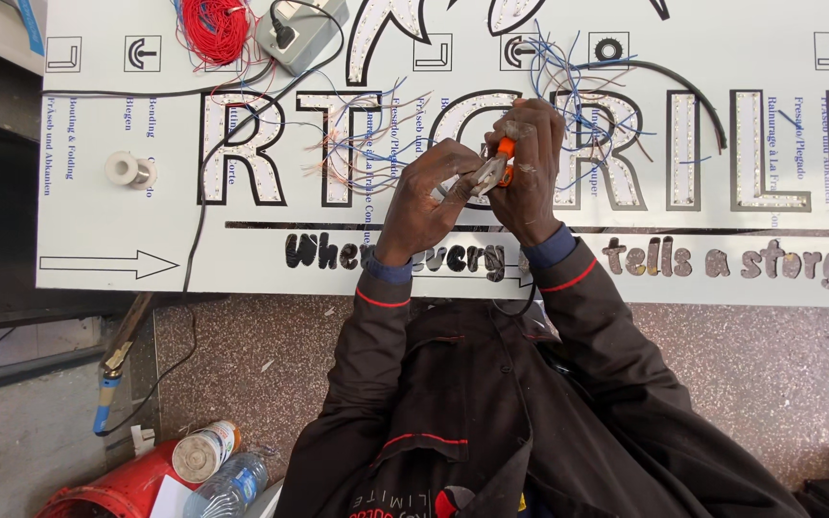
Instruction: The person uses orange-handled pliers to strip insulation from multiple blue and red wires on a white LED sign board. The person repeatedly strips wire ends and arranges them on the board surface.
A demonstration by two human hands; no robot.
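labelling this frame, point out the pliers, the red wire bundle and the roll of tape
pliers [485,177], head view, on the metal jaws
red wire bundle [215,29], head view, middle of the tangle
roll of tape [128,170], head view, on its white rim

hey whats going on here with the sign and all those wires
A person in a dark work jacket leans over a white sign panel with cut-out letters lined with small lights. The right hand grips orange-handled pliers, and the left hand meets it at the tool's tip, working on something too small to make out. Loose blue and red wires sprout from the letters around the hands. A red wire bundle, a grey power box and a tape roll lie on the panel.
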